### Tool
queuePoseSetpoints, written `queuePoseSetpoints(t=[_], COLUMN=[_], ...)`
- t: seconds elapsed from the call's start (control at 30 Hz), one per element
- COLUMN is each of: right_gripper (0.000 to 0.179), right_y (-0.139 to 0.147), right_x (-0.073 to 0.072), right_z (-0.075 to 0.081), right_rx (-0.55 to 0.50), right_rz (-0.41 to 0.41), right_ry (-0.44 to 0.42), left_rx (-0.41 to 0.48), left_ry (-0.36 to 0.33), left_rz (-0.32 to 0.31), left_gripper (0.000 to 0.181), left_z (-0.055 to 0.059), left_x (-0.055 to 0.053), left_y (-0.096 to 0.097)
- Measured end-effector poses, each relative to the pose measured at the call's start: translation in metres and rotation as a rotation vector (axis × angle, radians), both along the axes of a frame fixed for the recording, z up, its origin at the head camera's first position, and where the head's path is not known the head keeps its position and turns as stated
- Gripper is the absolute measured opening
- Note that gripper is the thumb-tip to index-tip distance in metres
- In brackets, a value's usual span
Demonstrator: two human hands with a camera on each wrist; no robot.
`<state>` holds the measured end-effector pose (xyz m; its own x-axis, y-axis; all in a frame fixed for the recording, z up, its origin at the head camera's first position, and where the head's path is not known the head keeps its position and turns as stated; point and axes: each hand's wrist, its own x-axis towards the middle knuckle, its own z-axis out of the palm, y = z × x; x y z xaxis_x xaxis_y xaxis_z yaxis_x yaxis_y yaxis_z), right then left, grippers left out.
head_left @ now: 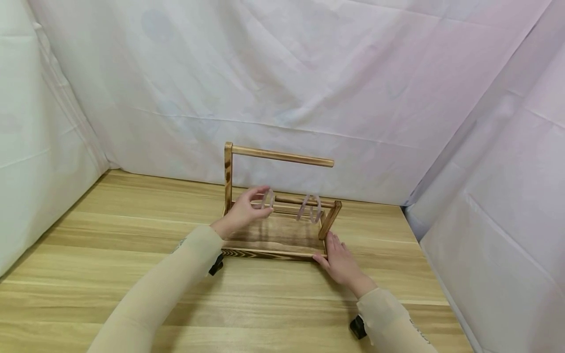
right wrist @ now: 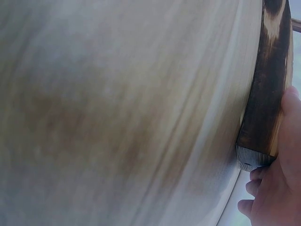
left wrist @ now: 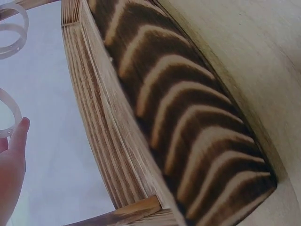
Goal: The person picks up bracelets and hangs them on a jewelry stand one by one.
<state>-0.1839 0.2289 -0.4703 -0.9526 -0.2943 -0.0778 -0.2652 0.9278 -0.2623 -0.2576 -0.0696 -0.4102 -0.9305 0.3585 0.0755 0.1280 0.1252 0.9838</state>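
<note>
A wooden bangle rack stands on the table, with an upper bar and a lower bar. Two pale translucent bangles hang round the lower bar near its right post. My left hand pinches another pale bangle between thumb and fingers, by the left end of that lower bar. Whether this bangle is round the bar, I cannot tell. At the rack's front right corner, my right hand grips the base, thumb on the front edge and fingers along the side.
The wood-grain table reaches to a pale curtain behind the rack. More pale cloth hangs along the right side and the left side. The rack's left post rises close to my left hand.
</note>
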Motion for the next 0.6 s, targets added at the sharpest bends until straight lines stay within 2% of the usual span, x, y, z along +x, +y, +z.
queuePoseSetpoints(t=[0.27,0.6], right_gripper=[0.082,0.082], right_y=[0.0,0.001], right_x=[0.0,0.0], right_z=[-0.001,-0.001], right_rx=[0.002,-0.007], right_rz=[0.002,0.004], right_ry=[0.009,0.007], left_rx=[-0.016,0.038], left_ry=[0.017,-0.032], left_rz=[0.021,0.009], left_gripper=[0.066,0.067], left_z=[0.001,-0.001], left_x=[-0.002,-0.002], left_y=[0.007,0.018])
